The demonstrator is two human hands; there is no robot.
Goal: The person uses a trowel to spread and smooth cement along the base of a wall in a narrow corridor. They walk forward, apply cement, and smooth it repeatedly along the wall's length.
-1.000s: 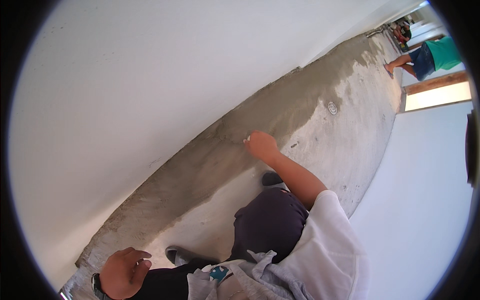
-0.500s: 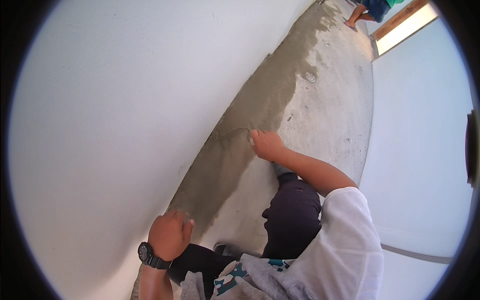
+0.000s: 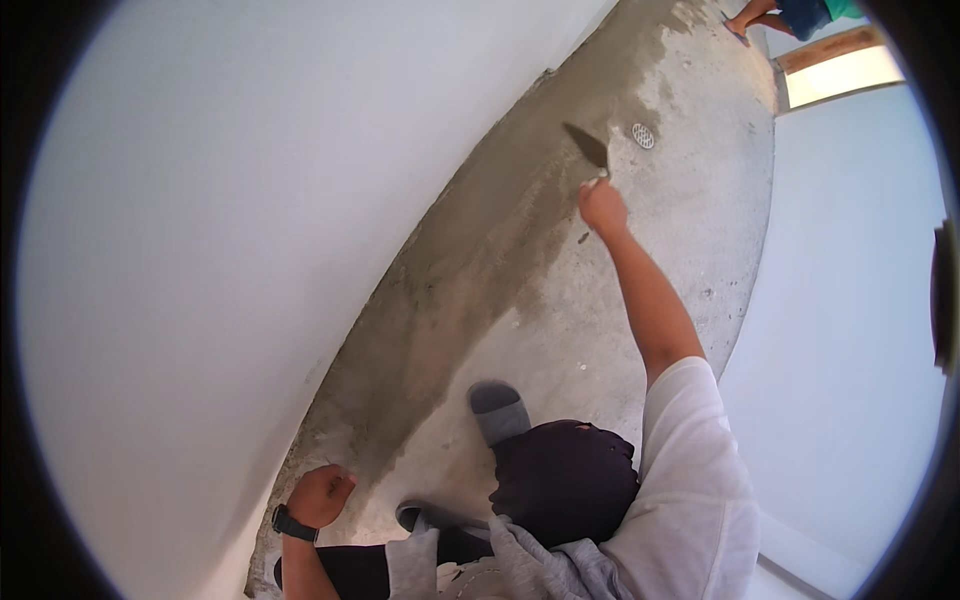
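Out in front, my right hand (image 3: 604,206) is closed round the handle of a pointing trowel (image 3: 588,146). Its dark pointed blade is over the edge of the damp grey mortar strip (image 3: 450,240), close to a round floor drain (image 3: 643,136). The strip runs along the foot of the white wall. At the lower left, near the base of that wall, my left hand (image 3: 321,495) has its fingers curled in, and nothing shows in it. A dark watch (image 3: 294,524) sits on the left wrist.
The tall white wall (image 3: 220,200) bounds the left side, and another pale wall (image 3: 850,250) stands at right. Paler dry concrete (image 3: 700,200) lies beside the mortar. At the far right a person's legs (image 3: 765,18) show near a bright opening (image 3: 843,76). My slippered foot (image 3: 498,408) rests on the floor.
My right hand has reached forward and right, bringing the trowel blade into plain sight near the drain. The left hand has dropped lower in the picture, and my body and view have shifted.
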